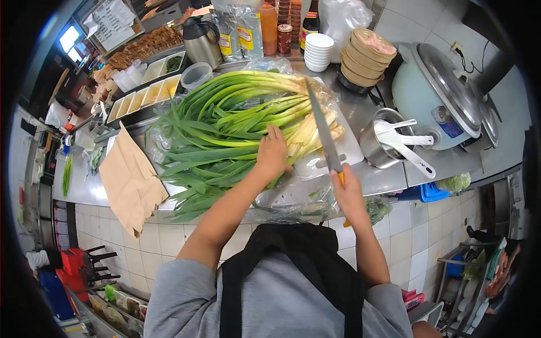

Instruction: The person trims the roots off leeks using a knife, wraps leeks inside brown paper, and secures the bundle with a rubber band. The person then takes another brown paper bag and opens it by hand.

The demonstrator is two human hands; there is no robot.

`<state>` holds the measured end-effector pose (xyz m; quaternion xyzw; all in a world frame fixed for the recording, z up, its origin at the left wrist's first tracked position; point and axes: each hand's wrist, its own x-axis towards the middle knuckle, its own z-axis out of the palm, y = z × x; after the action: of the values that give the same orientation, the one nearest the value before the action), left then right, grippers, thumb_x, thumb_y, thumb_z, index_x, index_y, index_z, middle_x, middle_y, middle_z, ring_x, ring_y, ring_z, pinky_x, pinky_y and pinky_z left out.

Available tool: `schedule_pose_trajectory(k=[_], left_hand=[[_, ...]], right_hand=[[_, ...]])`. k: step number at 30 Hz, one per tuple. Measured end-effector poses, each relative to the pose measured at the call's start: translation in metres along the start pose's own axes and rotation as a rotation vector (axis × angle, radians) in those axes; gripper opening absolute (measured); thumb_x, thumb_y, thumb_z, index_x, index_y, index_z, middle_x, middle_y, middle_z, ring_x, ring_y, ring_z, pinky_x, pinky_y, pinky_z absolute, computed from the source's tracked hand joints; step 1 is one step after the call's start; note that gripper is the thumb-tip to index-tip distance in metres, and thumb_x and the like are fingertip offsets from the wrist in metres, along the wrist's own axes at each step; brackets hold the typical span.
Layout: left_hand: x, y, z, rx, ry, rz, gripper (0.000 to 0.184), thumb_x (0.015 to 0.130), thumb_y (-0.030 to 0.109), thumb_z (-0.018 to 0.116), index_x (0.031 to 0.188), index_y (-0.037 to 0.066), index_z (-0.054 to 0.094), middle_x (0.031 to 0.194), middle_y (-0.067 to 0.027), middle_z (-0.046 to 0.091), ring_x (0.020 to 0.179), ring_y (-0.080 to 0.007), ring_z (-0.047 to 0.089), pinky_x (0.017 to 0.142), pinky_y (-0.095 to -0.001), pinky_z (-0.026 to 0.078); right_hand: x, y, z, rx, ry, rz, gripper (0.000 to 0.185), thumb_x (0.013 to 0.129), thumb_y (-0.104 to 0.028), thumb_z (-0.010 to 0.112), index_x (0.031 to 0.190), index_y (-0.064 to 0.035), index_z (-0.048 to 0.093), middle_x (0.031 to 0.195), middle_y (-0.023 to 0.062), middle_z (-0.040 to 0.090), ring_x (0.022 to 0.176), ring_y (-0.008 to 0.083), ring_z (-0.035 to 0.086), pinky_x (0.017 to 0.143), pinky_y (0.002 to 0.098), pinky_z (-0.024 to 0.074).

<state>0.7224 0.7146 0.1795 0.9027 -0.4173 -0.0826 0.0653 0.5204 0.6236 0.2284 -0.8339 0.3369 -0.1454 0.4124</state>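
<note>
Many leeks (225, 141) lay across the middle of the frame. My left hand (273, 153) rested on them, thumb held apart; right of centre, my right hand (349, 191) was wrapped around the knife (324, 127).

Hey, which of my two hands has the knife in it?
Your right hand: it grips the knife by its orange handle. Your left hand holds no tool and rests on the long green stalks.
</note>
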Motion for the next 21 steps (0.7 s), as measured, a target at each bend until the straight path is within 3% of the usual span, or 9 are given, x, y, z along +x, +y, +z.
schedule_pose_trajectory(k=[3,7,9,13,15,18,21], left_hand=[[0.002,-0.007,-0.013,-0.030,-0.066,0.016,0.114,0.040,0.047,0.086,0.124,-0.014,0.038,0.125,-0.0283,0.046,0.115,-0.0343,0.049,0.100,-0.0461,0.034],[0.006,-0.007,-0.020,-0.002,-0.128,0.048,0.110,0.036,0.049,0.086,0.117,-0.011,0.043,0.120,-0.0247,0.051,0.116,-0.0357,0.047,0.102,-0.0476,0.030],[0.005,-0.009,-0.011,0.042,-0.025,0.052,0.103,0.040,0.049,0.085,0.115,-0.008,0.045,0.111,-0.0195,0.057,0.107,-0.0312,0.053,0.100,-0.0462,0.031],[0.000,-0.002,-0.009,-0.016,-0.082,0.036,0.098,0.044,0.046,0.085,0.116,-0.007,0.045,0.104,-0.0175,0.058,0.100,-0.0276,0.057,0.098,-0.0439,0.032],[-0.007,0.003,0.012,0.088,0.143,0.038,0.094,0.046,0.044,0.084,0.116,-0.005,0.045,0.103,-0.0168,0.058,0.101,-0.0278,0.056,0.099,-0.0441,0.031],[-0.008,0.010,0.023,0.194,0.262,0.009,0.093,0.046,0.042,0.084,0.118,-0.003,0.045,0.104,-0.0180,0.057,0.100,-0.0299,0.055,0.100,-0.0464,0.029],[-0.012,0.007,0.001,0.137,0.213,0.022,0.095,0.047,0.041,0.083,0.123,-0.001,0.043,0.108,-0.0185,0.054,0.104,-0.0317,0.054,0.104,-0.0517,0.023]], right_hand=[[-0.013,-0.006,0.012,-0.155,-0.023,0.009,0.018,0.090,-0.020,0.051,0.092,-0.0035,0.045,0.067,0.0230,0.057,0.069,0.0441,0.056,0.059,0.0497,0.0416],[-0.023,-0.006,0.025,-0.225,-0.013,-0.068,0.014,0.087,-0.016,0.050,0.092,-0.0033,0.046,0.075,0.0225,0.059,0.071,0.0428,0.058,0.062,0.0520,0.0434],[-0.026,-0.011,0.030,-0.285,-0.007,-0.055,0.015,0.087,-0.016,0.050,0.092,-0.0030,0.046,0.078,0.0224,0.059,0.071,0.0427,0.058,0.062,0.0519,0.0435],[-0.029,-0.014,0.041,-0.392,0.004,-0.035,0.015,0.087,-0.015,0.050,0.093,-0.0024,0.046,0.082,0.0220,0.058,0.071,0.0429,0.057,0.061,0.0514,0.0436],[-0.030,-0.007,0.045,-0.348,0.072,-0.018,0.015,0.088,-0.015,0.049,0.093,-0.0019,0.045,0.081,0.0221,0.058,0.070,0.0430,0.057,0.061,0.0512,0.0433],[-0.032,-0.001,0.038,-0.289,0.169,0.018,0.015,0.088,-0.015,0.049,0.093,-0.0010,0.045,0.077,0.0224,0.058,0.070,0.0432,0.057,0.060,0.0507,0.0426],[-0.029,0.003,0.032,-0.263,0.177,0.056,0.014,0.088,-0.014,0.048,0.093,-0.0009,0.045,0.074,0.0228,0.057,0.069,0.0431,0.057,0.059,0.0504,0.0419]])
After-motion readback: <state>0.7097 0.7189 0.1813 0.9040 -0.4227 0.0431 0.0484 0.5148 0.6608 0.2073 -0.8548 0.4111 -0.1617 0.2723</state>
